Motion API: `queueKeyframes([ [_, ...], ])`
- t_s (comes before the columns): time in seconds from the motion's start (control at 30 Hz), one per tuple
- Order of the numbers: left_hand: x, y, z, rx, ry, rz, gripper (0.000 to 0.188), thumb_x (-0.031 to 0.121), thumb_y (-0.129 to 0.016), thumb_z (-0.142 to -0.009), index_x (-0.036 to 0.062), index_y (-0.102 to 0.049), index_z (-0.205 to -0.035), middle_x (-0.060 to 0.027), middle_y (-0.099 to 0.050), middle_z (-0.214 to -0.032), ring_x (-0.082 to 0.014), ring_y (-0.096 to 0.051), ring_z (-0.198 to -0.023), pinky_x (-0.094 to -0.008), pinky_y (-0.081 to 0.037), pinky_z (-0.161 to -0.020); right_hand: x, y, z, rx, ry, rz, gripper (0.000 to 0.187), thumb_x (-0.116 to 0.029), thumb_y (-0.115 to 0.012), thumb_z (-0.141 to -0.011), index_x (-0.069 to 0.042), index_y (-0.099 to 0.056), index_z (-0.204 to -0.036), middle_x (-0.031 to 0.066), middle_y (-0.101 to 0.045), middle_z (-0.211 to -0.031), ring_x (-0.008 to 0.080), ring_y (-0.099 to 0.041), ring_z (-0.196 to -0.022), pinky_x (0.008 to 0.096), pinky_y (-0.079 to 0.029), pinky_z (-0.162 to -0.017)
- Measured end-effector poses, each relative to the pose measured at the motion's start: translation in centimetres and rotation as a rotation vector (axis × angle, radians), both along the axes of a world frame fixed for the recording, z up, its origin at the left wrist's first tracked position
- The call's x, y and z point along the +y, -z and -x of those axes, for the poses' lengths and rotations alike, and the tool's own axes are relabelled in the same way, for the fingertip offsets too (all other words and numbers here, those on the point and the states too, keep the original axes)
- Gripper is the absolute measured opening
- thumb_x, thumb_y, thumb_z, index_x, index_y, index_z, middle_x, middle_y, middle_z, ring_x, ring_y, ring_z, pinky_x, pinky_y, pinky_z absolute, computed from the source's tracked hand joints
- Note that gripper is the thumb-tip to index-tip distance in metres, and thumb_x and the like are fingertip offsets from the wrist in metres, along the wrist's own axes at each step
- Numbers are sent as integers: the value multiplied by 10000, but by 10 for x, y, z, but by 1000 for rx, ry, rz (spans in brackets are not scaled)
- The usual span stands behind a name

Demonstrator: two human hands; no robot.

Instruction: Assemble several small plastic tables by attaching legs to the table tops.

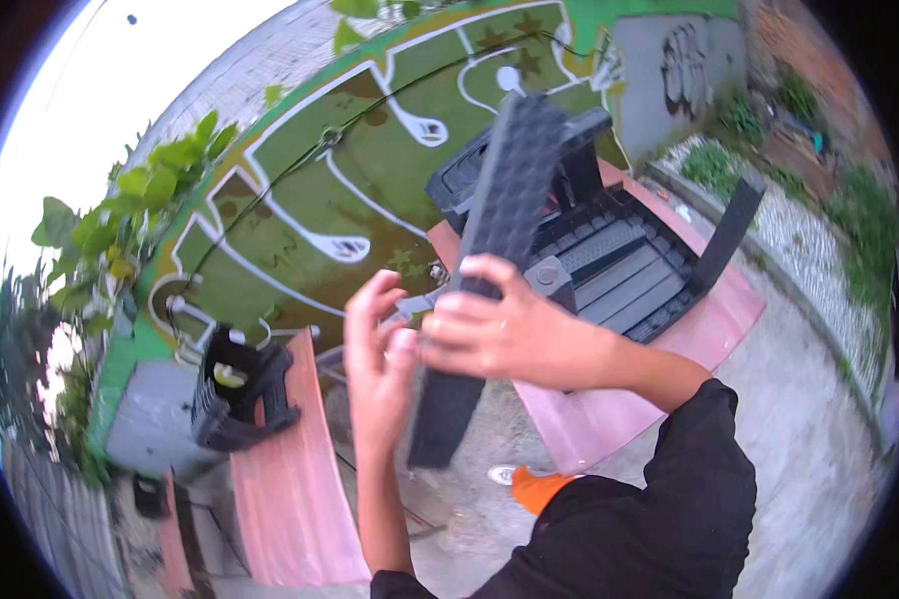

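A long dark grey plastic panel (514, 185) with a dimpled face stands tilted in front of me. My right hand (504, 329) crosses over its middle with the fingers curled onto it. My left hand (378, 364) is raised beside the panel's left edge, its fingers apart and slightly bent; whether a fingertip touches the panel I cannot tell. Behind the panel, a shallow dark grey plastic tray-like frame (624, 280) lies on a pink-topped table (559, 429). From its right corner rises a narrow upright post (731, 235).
More dark plastic parts (579, 165) stand at the table's far side. Another pink-topped table (295, 499) at the left bears a black plastic piece (240, 389). A green painted wall (300, 200) runs behind. Concrete floor (799, 399) lies to the right, bordered by a kerb.
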State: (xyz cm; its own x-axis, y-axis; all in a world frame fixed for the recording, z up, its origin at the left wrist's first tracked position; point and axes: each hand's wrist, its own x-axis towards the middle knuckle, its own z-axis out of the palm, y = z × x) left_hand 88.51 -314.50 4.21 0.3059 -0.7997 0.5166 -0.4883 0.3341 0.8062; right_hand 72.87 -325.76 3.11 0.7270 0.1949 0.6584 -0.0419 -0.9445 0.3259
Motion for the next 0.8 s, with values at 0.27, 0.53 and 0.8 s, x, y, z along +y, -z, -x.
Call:
queueKeyframes([
  [0.27,-83,100,-62,90,291,-581,914,269,-763,-779,-6,-223,-1464,-268,-446,-1338,-282,-580,-1107,-370,-515,-855,2,136,-84,93,23,-457,243,-144,-538,-800,-123,-672,-1001,73,-606,-1088,278,-529,-1122,493,-313,-1011],
  [0.53,-132,132,-90,-220,445,-790,819,347,-776,-721,20,-393,-1366,-234,-629,-1056,-314,-633,-1007,-384,-490,-855,14,207,-149,112,345,-441,260,-114,-563,-768,-84,-639,-1014,28,-598,-1116,196,-500,-1171,440,-348,-1021],
  [0.8,-191,136,-144,82,334,-101,247,37,-767,-691,-42,-628,-879,-69,-674,-797,-125,-622,-705,-286,-504,-680,-6,173,-158,-76,270,-876,142,-148,-631,-768,-100,-660,-899,41,-629,-962,216,-585,-987,408,-438,-876],
])
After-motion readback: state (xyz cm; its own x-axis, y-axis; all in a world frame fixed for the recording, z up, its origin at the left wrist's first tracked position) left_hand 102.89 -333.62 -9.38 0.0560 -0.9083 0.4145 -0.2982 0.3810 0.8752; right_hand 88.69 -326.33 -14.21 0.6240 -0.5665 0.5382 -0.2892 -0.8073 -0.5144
